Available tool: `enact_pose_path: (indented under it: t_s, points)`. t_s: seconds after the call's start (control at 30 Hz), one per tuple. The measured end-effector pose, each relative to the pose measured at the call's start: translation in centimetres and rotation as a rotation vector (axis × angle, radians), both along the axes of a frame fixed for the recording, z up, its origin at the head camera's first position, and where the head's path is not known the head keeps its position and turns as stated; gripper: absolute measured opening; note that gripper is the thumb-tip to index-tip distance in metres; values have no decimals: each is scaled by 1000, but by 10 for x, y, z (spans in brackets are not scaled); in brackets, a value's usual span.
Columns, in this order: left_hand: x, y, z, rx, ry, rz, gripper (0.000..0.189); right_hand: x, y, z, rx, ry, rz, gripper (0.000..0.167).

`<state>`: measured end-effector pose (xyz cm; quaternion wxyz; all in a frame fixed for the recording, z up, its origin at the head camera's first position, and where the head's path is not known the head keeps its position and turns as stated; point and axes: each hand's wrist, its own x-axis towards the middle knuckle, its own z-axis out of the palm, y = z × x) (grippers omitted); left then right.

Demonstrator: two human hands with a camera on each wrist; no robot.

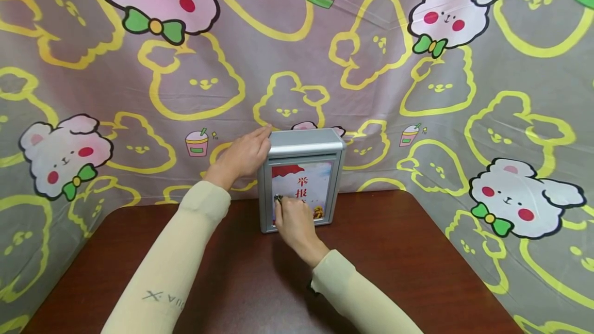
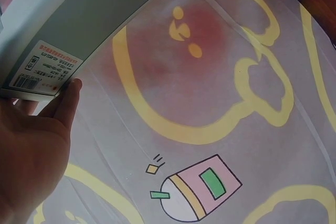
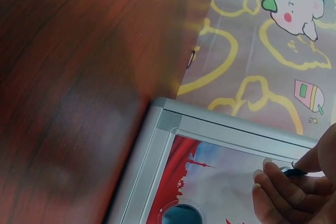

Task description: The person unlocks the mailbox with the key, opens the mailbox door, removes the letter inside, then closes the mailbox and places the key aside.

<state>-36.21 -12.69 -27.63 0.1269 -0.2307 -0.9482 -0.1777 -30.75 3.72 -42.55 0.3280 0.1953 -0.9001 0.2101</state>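
Note:
A silver metal box (image 1: 306, 142) with red characters on its printed front panel (image 1: 320, 177) stands upright on the table. My left hand (image 1: 246, 153) grips its upper left corner. In the left wrist view, the fingers (image 2: 68, 100) lie at the corner beside a printed label (image 2: 44, 66). With my right hand (image 1: 297, 223), I pinch a small dark key (image 3: 294, 172) at the left edge of the front panel. In the right wrist view its tip is hidden, and the curled fingers (image 3: 283, 195) are close over the panel.
The box stands on a dark reddish-brown table (image 1: 241, 277), close to a cartoon-patterned cloth (image 1: 362, 102) that hangs behind and at both sides. A narrow slot (image 1: 306, 157) runs along the box's upper front. The right wrist view shows a round dark window (image 3: 182, 214) in the panel.

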Motion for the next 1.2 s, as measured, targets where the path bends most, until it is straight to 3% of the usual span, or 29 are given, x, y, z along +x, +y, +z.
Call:
enact_pose_path:
  t_s: [1.2]
  points:
    - [0,-1,0,26,-17,-3,61,8,4,-1,-12,20,33,38]
